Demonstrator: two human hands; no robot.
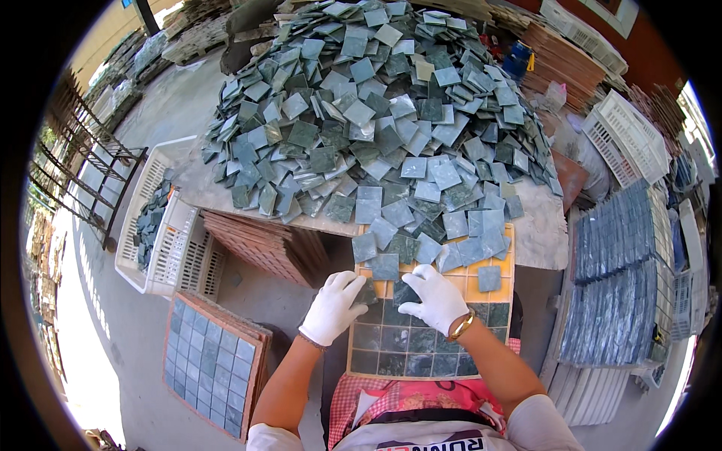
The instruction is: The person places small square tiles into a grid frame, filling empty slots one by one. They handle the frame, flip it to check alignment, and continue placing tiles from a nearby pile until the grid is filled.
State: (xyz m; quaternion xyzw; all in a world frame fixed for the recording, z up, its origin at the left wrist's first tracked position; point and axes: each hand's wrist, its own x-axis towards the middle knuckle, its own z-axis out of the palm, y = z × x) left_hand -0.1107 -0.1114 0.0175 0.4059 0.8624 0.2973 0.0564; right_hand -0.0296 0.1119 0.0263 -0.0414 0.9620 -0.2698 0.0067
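My left hand, in a white glove, has thumb and fingers closed around the edges of a dark green square stone tile. Beside it, my right hand, gloved in white too, pinches another dark green tile. Both tiles are at an orange gridded tray in front of my body. Dark tiles fill the tray's near rows. Loose tiles lie over its far part, including a single grey-green tile at the right.
A big heap of loose stone tiles covers the table ahead. Filled tile panels lean at the left near a white crate. Stacked tile sheets stand at the right, with a white crate behind.
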